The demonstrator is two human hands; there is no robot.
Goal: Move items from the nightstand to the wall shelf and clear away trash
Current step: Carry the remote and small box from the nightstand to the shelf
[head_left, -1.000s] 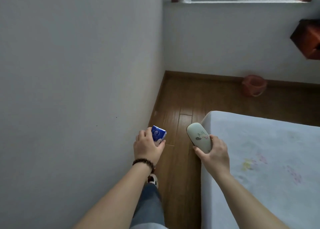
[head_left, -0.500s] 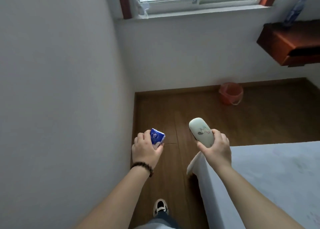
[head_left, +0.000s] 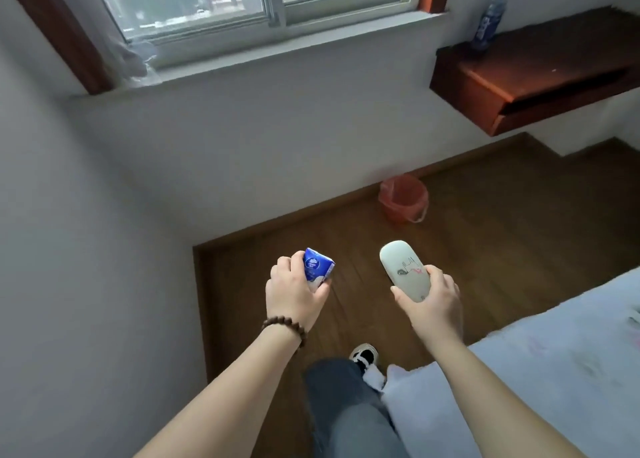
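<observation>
Left hand (head_left: 294, 293) curled around a small blue tissue packet (head_left: 317, 269), right hand (head_left: 433, 300) gripped a pale oval case with a doodle (head_left: 405, 270), both held over wooden floor (head_left: 502, 236), reddish-brown wall shelf (head_left: 540, 73) up right, orange plastic bucket (head_left: 403, 199) near the wall.

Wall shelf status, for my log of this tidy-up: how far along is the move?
Looks done: a bottle already stands on the wall shelf. In hand: the left hand grips a blue tissue pack; the right hand holds a pale oval case; neither has reached the shelf. Left: placing both. Whether trash is in the orange bin cannot be told.
</observation>
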